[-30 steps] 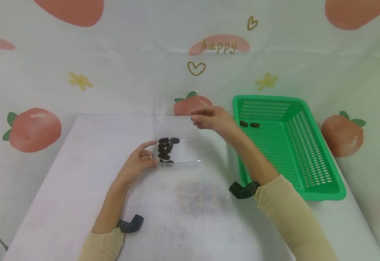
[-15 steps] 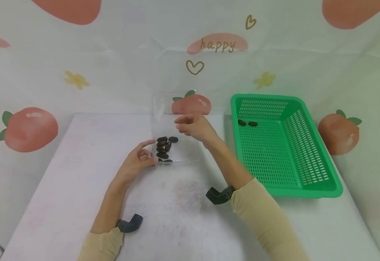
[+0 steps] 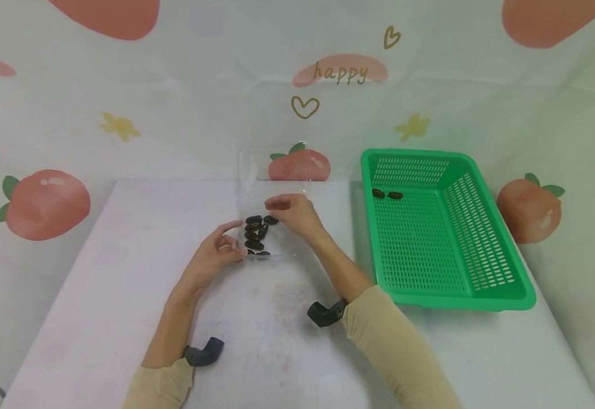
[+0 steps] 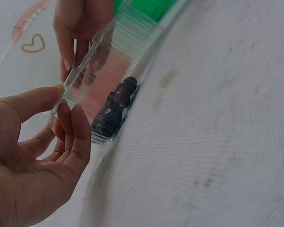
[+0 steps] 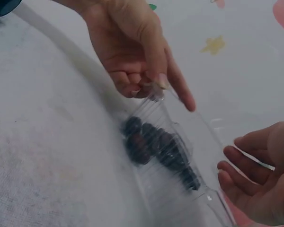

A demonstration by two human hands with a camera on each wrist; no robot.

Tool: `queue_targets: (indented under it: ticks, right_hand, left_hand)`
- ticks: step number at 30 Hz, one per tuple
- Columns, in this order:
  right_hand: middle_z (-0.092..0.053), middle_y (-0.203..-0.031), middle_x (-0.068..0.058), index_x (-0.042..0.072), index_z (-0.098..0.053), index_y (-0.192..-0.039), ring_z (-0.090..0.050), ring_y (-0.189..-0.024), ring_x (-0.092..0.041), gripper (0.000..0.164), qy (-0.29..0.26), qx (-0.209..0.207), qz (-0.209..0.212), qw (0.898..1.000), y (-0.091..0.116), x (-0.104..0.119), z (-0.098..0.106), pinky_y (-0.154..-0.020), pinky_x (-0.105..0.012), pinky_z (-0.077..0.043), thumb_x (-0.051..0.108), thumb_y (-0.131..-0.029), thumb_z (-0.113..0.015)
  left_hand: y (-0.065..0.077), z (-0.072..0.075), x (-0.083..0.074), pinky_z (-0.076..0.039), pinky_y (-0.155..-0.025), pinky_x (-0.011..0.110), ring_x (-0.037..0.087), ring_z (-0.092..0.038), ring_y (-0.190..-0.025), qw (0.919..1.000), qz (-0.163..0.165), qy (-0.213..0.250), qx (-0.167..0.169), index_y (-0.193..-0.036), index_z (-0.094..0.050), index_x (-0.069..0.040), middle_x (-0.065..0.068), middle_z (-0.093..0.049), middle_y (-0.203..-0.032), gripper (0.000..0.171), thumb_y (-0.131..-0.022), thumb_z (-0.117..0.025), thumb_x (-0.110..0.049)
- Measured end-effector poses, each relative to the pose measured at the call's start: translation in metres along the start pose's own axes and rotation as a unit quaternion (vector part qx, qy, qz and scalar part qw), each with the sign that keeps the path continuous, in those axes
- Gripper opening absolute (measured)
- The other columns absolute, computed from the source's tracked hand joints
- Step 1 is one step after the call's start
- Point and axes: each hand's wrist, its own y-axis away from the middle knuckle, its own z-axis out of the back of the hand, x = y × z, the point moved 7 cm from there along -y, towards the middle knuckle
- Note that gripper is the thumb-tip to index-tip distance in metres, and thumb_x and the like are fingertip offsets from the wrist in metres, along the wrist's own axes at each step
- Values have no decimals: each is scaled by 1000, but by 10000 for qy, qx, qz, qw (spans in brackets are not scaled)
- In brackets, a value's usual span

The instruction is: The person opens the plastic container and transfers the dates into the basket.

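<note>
A clear plastic box (image 3: 289, 245) with its lid raised sits at the middle of the table. Several dark brown dates (image 3: 254, 235) lie in its left part. My left hand (image 3: 214, 255) holds the box by its left side, thumb at the near corner and index finger along the rim; the left wrist view shows its fingertips on the clear wall. Above the box is my right hand (image 3: 297, 216), fingers slightly bent, fingertips close over the rear right date (image 3: 270, 220). Nothing shows between that hand's fingers in the right wrist view.
A green plastic basket (image 3: 524, 298) stands on the right of the table, with two dates (image 3: 395, 195) at its back left. The white table (image 3: 98, 295) meets a patterned cloth backdrop (image 3: 200, 113) behind the box.
My right hand has moved left and down from the basket side of the box to over the dates. The left hand keeps its hold on the box.
</note>
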Motion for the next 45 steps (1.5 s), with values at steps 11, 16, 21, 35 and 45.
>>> queue_targets:
  ticks: [11,16,21,35,45]
  right_hand:
    - [-75,-106,0,12,-78,-109,-67,-104,-15,32,961,-465,-63,9943,-6,-13,-5,-79,-27,-52,-2,-86,-60]
    - [-74,-107,-2,11,-77,-111,-68,-105,-15,33,1072,-386,-150,9934,-8,-17,-10,-85,-29,-53,-3,-85,-63]
    - [-75,-103,-3,10,-77,-110,-69,-101,-16,33,1173,-439,-64,9921,-9,-21,-13,-87,-30,-53,-3,-81,-68]
    - [-76,-90,0,13,-80,-100,-70,-85,-14,20,1774,-613,112,9822,-17,-22,-21,-77,-29,-54,9,-81,-79]
    - [-75,-89,-2,12,-79,-102,-67,-82,-15,23,1919,-704,347,9783,-9,-10,-20,-72,-29,-53,4,-82,-72]
  left_hand:
    - [-1,0,1,-57,-82,34,15,-62,-82,9999,6,115,56,-151,-38,-10,5,-48,-88,69,-90,-70,-1]
    - [-2,-1,1,-57,-83,34,17,-62,-85,9999,-31,88,127,-151,-38,-11,5,-49,-88,69,-90,-69,0]
    - [-3,-3,-1,-57,-82,36,18,-62,-86,9997,-107,49,215,-151,-38,-12,6,-49,-88,69,-91,-68,1]
    - [-3,-1,1,-57,-83,37,22,-63,-86,9999,-41,-87,105,-151,-39,-14,7,-50,-87,68,-91,-69,-3]
    - [-3,0,2,-56,-83,34,23,-64,-85,9999,3,-96,45,-151,-39,-14,6,-49,-87,68,-91,-70,-3]
